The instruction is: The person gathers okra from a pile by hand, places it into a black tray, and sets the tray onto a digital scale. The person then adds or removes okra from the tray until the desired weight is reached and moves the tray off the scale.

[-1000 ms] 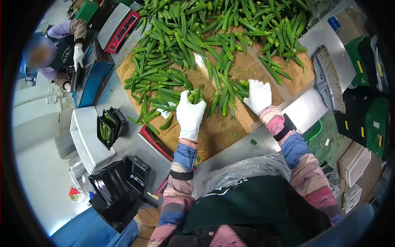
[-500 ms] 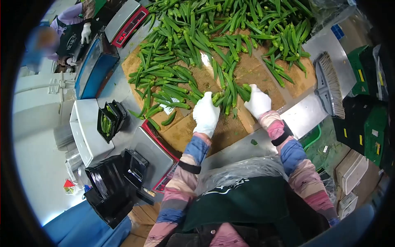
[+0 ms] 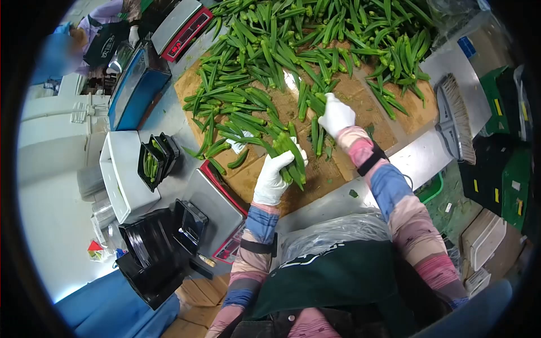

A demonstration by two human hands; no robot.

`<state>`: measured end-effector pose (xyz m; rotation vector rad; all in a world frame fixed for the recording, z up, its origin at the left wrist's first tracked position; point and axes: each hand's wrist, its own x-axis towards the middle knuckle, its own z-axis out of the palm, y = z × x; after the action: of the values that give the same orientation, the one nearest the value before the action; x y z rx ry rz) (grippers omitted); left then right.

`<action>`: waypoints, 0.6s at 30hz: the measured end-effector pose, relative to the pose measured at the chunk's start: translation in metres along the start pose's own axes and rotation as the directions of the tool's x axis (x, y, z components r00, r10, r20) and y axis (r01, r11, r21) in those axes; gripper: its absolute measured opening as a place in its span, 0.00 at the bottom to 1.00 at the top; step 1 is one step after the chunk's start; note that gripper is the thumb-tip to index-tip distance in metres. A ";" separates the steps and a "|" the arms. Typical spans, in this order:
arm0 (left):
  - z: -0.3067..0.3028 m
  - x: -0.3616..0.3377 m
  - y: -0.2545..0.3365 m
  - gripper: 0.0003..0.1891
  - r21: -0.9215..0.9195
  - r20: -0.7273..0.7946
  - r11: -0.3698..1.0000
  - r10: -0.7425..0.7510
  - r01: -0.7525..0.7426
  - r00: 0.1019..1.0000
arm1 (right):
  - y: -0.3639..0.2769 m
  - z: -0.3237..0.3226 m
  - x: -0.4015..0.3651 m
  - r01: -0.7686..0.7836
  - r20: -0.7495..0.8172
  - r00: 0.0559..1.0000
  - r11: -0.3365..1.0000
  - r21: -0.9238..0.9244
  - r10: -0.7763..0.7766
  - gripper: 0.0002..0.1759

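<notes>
Cardboard-topped table, heaped with okra. The gloved left hand is clenched round a bunch of pods near the front edge. The right hand rests on loose pods further in; I cannot tell its grip. Looks like gathering a handful: adding a pod calls for pinching it without loosening the bunch.

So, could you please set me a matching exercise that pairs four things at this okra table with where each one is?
1 left hand
2 right hand
3 brush
4 black tray

a on the white scale
b among loose okra on the cardboard
c gripping an okra bunch
d on the metal table, right of the cardboard

Pairs: 1-c, 2-b, 3-d, 4-a
</notes>
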<state>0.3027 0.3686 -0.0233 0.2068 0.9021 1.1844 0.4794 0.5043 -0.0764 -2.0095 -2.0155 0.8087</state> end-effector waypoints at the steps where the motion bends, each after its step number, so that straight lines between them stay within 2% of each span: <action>1: -0.002 -0.003 0.000 0.23 -0.023 0.001 1.000 -0.004 0.004 1.000 | 0.005 -0.006 -0.001 -0.031 0.009 0.999 0.999 0.041 0.031 0.36; 4: -0.013 -0.014 0.000 0.22 -0.071 -0.034 0.997 -0.027 0.025 0.999 | 0.028 -0.036 -0.025 -0.056 0.033 0.998 0.990 0.126 0.052 0.37; 5: -0.017 -0.016 -0.002 0.22 -0.066 -0.029 0.997 -0.042 0.040 0.999 | 0.032 -0.043 -0.035 -0.059 0.017 0.998 0.993 0.100 0.057 0.36; 7: -0.026 -0.016 -0.008 0.22 -0.050 -0.013 0.996 -0.069 0.068 0.998 | 0.043 -0.036 -0.049 -0.021 -0.033 0.999 1.000 0.018 0.022 0.35; 9: -0.023 -0.017 -0.014 0.23 -0.046 0.005 0.995 -0.089 0.089 0.996 | 0.062 0.001 -0.057 0.069 -0.056 0.995 0.987 -0.143 -0.078 0.33; 11: -0.012 -0.021 -0.016 0.23 -0.050 0.024 0.994 -0.094 0.095 0.995 | 0.064 0.019 -0.063 0.097 -0.071 0.991 0.970 -0.221 -0.115 0.32; 14: -0.022 -0.024 -0.023 0.26 -0.019 0.082 0.995 -0.097 0.099 0.992 | 0.058 0.019 -0.060 0.088 -0.047 0.994 0.969 -0.229 -0.102 0.32; 17: -0.016 -0.033 -0.022 0.28 0.002 0.097 0.996 -0.085 0.085 0.992 | 0.058 0.003 -0.058 0.032 0.033 0.999 0.993 -0.110 -0.029 0.33; 18: -0.014 -0.036 -0.020 0.29 0.016 0.107 0.997 -0.079 0.077 0.991 | 0.042 -0.023 -0.065 -0.086 0.140 0.986 0.995 -0.044 0.092 0.30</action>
<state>0.3046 0.3248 -0.0257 0.2406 0.8156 1.0856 0.5315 0.4448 -0.0623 -2.1324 -2.0420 0.9646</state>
